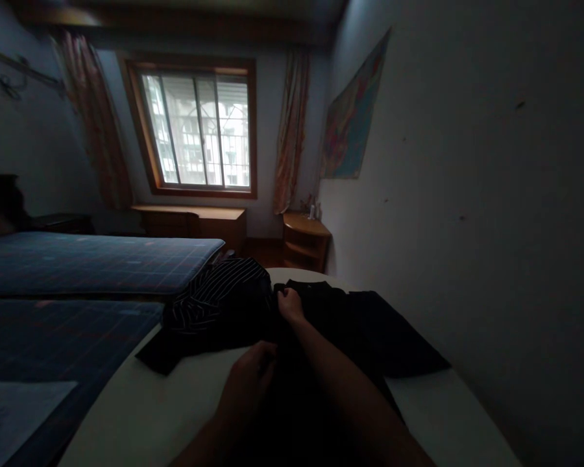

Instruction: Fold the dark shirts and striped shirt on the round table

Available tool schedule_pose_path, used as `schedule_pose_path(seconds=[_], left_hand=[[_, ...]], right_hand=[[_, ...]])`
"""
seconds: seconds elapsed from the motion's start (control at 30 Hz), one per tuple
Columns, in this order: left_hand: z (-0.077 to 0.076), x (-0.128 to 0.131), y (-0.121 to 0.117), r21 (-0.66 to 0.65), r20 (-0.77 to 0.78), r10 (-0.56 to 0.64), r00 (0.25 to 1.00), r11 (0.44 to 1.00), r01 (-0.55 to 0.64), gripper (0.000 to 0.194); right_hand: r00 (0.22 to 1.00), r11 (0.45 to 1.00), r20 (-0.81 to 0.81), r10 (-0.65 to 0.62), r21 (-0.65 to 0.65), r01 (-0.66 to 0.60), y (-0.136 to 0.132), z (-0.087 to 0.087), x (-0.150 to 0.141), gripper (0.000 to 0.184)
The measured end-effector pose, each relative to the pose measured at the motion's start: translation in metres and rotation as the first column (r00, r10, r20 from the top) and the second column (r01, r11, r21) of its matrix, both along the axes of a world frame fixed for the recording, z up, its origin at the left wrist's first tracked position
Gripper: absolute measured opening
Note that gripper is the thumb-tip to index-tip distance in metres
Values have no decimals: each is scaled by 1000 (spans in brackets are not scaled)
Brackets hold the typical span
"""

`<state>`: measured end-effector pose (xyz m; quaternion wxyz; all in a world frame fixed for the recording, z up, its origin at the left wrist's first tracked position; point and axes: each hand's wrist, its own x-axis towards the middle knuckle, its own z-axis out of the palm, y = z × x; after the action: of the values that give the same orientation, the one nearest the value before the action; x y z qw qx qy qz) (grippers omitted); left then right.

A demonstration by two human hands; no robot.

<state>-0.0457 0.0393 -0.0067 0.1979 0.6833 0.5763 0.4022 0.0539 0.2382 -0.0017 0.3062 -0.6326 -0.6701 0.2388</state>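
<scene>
Black garment [316, 363] sprawled over pale round counter [126, 415], center to 5 o'clock. Right hand [291, 303] pinching its edge around 12; left hand [253, 373] curled at 7, grip too dark to tell. Striped cloth [224, 292] heaped at 11.

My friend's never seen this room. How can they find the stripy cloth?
Look for the big pale table with the curved edge, under the person's arms. Toward its left side, beyond the left hand, lies a crumpled striped cloth. It has thin pale lines on black, while the dark cloth on the table's right shows no stripes.
</scene>
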Motion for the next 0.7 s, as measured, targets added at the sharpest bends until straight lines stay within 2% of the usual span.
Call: schedule_pose_path(seconds=[0.13, 0.3, 0.43, 0.57, 0.7], left_hand=[[13, 15, 7, -59, 58, -43, 997, 997, 46, 12], [9, 39, 5, -141, 85, -103, 991, 983, 115, 28], [6, 49, -14, -278, -129, -207, 970, 946, 165, 40], [13, 54, -30, -403, -394, -227, 891, 914, 54, 49], [21, 59, -29, -457, -455, -259, 852, 889, 26, 53]], right_hand=[[1000, 999, -12, 4, 32, -3, 11, 3, 14, 35], [999, 999, -37, 24, 34, -23, 16, -4, 28, 42], [998, 999, -60, 36, 18, -35, 12, -15, 34, 49], [993, 996, -86, 82, 36, -79, 10, -20, 36, 58], [983, 986, -92, 161, 66, -155, 15, -17, 36, 46]])
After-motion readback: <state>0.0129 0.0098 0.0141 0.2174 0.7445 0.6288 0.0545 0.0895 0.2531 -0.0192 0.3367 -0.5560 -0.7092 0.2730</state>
